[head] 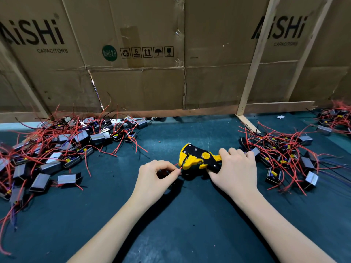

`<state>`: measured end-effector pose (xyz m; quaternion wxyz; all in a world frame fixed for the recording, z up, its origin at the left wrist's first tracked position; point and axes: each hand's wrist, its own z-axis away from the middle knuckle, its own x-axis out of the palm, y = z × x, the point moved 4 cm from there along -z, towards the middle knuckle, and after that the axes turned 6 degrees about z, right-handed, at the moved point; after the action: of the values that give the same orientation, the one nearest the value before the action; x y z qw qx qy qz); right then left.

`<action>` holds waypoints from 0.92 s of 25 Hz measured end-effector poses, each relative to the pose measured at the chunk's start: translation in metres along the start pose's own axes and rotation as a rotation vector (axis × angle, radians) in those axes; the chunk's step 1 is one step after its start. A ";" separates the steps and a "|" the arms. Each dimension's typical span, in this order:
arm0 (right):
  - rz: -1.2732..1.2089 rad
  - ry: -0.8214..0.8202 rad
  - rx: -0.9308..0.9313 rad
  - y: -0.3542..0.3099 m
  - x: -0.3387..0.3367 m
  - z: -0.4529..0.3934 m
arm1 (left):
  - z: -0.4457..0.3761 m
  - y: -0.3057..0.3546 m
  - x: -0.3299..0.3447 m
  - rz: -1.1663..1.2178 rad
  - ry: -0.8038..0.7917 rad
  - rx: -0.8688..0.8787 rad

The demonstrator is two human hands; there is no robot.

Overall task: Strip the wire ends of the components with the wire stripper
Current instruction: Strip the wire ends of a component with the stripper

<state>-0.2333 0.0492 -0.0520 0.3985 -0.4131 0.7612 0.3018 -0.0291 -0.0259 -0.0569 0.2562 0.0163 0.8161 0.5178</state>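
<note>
A yellow and black wire stripper lies just above the dark green table, its jaws pointing left. My right hand grips its handles. My left hand pinches a thin red wire between thumb and forefinger, and the wire's tip sits at the stripper's jaws. The component that this wire belongs to is mostly hidden under my left hand.
A large pile of components with red wires covers the left of the table. A second pile lies to the right, and another at the far right. Cardboard panels and a wooden strut wall off the back.
</note>
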 end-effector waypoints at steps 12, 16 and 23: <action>0.016 0.082 -0.006 0.002 -0.002 0.000 | -0.005 -0.004 -0.004 0.024 -0.226 0.017; -0.001 0.134 0.062 0.013 0.001 -0.001 | -0.007 -0.005 -0.013 0.070 -0.320 0.007; 0.017 0.105 0.039 0.010 0.004 0.001 | -0.007 -0.008 -0.004 0.121 -0.124 -0.073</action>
<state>-0.2426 0.0534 -0.0543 0.3633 -0.4141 0.7903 0.2682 -0.0272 -0.0363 -0.0598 0.2752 0.0881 0.7767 0.5597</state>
